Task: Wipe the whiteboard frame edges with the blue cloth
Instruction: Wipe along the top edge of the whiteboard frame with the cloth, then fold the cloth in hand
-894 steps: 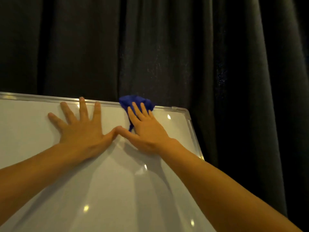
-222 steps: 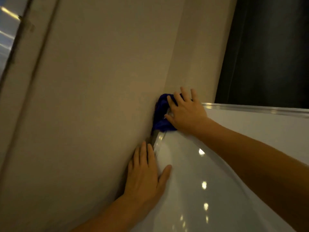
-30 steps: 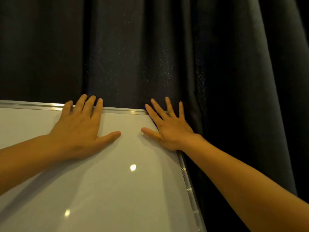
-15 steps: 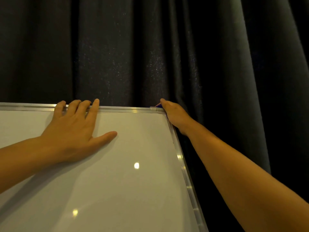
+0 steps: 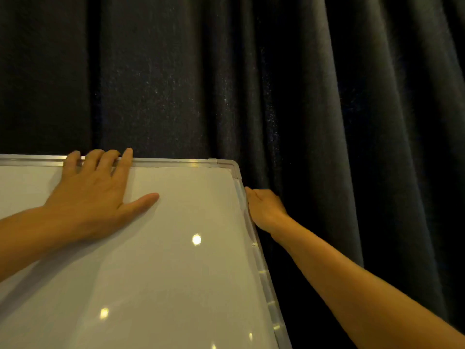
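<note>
Whiteboard frame (image 5: 176, 162) under inspection: right edge being worked, blue cloth not showing

The left hand (image 5: 93, 197) is lying flat and open on the glossy board, fingertips over the top rail; the right hand (image 5: 266, 210) is pressing against the outer side rail just below the corner, grip and any cloth beneath it impossible to tell. Judged: frame stiff, thin, slippery; cloth soft, best pinched around the rail
</note>
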Demonstrator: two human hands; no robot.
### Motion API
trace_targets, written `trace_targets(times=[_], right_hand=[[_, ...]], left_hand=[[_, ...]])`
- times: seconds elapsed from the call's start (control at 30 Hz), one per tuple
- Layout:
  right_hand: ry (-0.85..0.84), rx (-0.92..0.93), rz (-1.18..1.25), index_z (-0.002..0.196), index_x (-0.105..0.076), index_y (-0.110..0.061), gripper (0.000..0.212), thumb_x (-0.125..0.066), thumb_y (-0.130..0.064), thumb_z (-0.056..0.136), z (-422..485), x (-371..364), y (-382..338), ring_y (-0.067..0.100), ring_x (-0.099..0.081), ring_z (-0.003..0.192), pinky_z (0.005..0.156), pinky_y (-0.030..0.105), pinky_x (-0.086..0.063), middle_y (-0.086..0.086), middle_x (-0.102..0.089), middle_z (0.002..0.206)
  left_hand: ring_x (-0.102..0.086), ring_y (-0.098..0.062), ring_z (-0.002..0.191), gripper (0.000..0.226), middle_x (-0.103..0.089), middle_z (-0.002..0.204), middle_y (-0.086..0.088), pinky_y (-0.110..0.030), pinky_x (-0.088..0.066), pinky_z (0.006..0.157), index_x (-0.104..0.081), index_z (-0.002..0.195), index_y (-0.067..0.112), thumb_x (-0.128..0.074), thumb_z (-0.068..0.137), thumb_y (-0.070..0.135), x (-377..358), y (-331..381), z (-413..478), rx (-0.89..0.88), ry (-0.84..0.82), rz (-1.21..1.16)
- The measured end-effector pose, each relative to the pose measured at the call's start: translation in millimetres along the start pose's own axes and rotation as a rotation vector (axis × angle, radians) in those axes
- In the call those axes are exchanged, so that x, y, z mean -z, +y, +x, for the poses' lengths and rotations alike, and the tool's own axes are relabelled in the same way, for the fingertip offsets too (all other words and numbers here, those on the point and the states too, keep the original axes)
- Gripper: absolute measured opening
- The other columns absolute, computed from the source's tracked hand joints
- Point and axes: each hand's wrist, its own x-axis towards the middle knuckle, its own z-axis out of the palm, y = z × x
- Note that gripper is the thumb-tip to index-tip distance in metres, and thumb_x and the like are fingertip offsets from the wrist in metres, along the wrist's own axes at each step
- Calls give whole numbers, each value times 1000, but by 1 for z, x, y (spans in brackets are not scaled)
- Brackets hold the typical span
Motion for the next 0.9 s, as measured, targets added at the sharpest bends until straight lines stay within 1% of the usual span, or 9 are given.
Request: trace_targets(times=[0.07, 0.2, 0.33, 0.47, 0.53, 0.63, 0.7, 0.8, 0.9], right_hand=[[49, 107, -124, 63, -54, -14, 50, -35, -34, 104, -31, 11, 6, 20, -57, 58, 53, 34, -47, 4, -60, 64], [195, 284, -726, 82, -55, -15, 38, -30, -32, 105, -55, 42, -19, 29, -57, 62, 56, 40, -47, 5, -62, 73], [243, 276, -85, 76, -60, -10, 43, -36, -32, 105, -75, 77, -96, 18, -64, 51, 55, 31, -52, 3, -63, 53], [-37, 221, 415, 82, -64, -12, 38, -41, -32, 104, -113, 70, -195, 16, -66, 53, 50, 25, -55, 3, -68, 57], [-128, 187, 469, 90, -67, -9, 37, -42, -33, 104, -131, 56, -234, 21, -71, 65, 56, 29, -58, 8, -74, 71], [-233, 142, 369, 105, -67, -13, 29, -54, -38, 97, -164, 21, -266, 17, -71, 83, 71, 34, -59, 4, -77, 95], [-370, 96, 224, 121, -60, -28, 39, -67, -45, 87, -190, -4, -265, 10, -69, 92, 75, 32, -56, -10, -72, 106], [-560, -159, 219, 141, -29, -49, 89, -84, -38, 72, -233, -41, -252, 21, -68, 100, 72, 41, -60, -10, -59, 118], [-578, -480, 537, 143, -31, -37, 90, -85, -19, 73, -270, -73, -245, 30, -73, 94, 74, 48, -61, 9, -56, 127]], left_hand=[[-28, -35, 140, 112, -35, 152, -14, -56, -12, 115, -15, 154, 13, 0, 71, 87, 3, -1, -1, -3, 12, -6], [-21, -35, 144, 115, -27, 156, -12, -58, -7, 116, -10, 154, 18, 1, 66, 92, 7, -5, -1, -41, -40, -42], [-5, -30, 149, 114, -12, 162, -6, -54, -2, 120, -9, 154, 24, -22, 63, 90, 27, -6, -5, -73, -200, -263], [-43, -16, 136, 106, -35, 154, 10, -50, -40, 109, -30, 145, 42, -56, 55, 90, 77, 8, -48, -148, -492, -1058], [-64, -11, 112, 73, -63, 128, 14, -41, -57, 90, -51, 129, 39, -72, 66, 69, 97, 14, -83, -239, -678, -1467], [-71, -14, 77, 13, -74, 86, 4, -25, -56, 62, -69, 92, 28, -66, 88, 15, 107, -5, -133, -170, -677, -1711], [-64, -13, 61, 24, -70, 71, 2, -23, -50, 52, -69, 78, 25, -61, 87, 4, 102, -32, -162, -80, -693, -1787], [-71, -18, 75, 19, -75, 89, -6, -26, -55, 59, -68, 103, 13, -61, 89, 3, 98, -76, -194, 98, -776, -1929], [-72, -27, 96, 41, -74, 106, -12, -40, -60, 78, -63, 117, 14, -69, 81, -3, 97, -111, -222, 263, -836, -1980]])
